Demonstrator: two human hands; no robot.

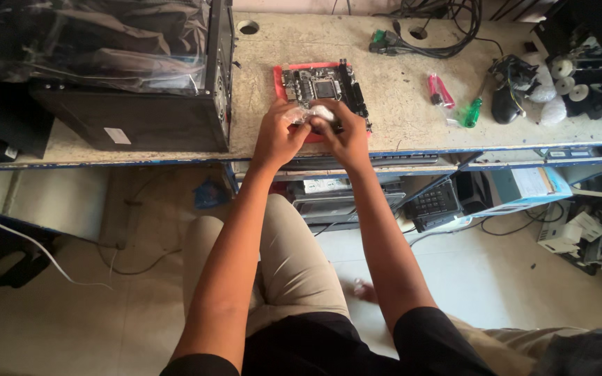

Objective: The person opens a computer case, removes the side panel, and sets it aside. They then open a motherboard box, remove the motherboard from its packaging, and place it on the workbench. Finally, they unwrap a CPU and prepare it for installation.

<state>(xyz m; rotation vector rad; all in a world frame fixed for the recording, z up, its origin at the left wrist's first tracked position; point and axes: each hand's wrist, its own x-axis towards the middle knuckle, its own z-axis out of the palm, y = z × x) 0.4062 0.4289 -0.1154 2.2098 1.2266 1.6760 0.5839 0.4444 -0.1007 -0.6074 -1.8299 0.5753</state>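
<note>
The small clear packet (309, 115) sat pinched between both my hands, just over the near edge of the circuit board (324, 87) on its red mat (281, 75). My left hand (278, 134) clamped one end, my right hand (343, 136) the other. Best kept low and steady, clear of the board's socket.

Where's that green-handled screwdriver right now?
In the head view, the green-handled screwdriver lies on the workbench, right of the hands, between the pink tool and the black mouse.

Both hands' fingers hide most of the small clear packet (313, 113).
</note>
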